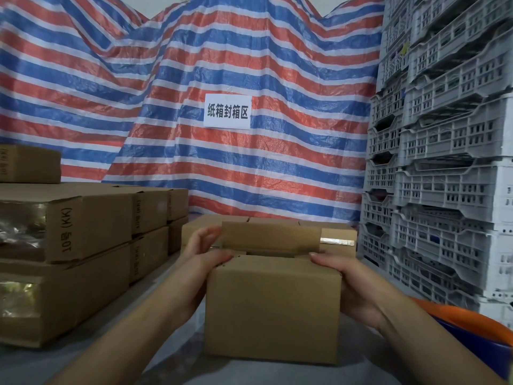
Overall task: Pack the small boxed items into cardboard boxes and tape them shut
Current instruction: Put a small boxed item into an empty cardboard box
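Note:
A plain brown cardboard box point(273, 309) stands on the grey table in front of me, its far top flap point(270, 235) raised upright. My left hand point(204, 262) grips the box's upper left corner, fingers curled over the edge by the flap. My right hand point(351, 282) holds the upper right side, thumb lying along the top edge. What lies inside the box is hidden from this angle.
Stacked cardboard boxes point(83, 234) fill the left side. More closed boxes point(337, 236) with tape sit behind the held one. Grey plastic crates point(444, 162) tower on the right. A striped tarp point(222, 65) with a white paper sign point(227, 111) hangs behind. An orange and blue basin point(477, 329) sits at lower right.

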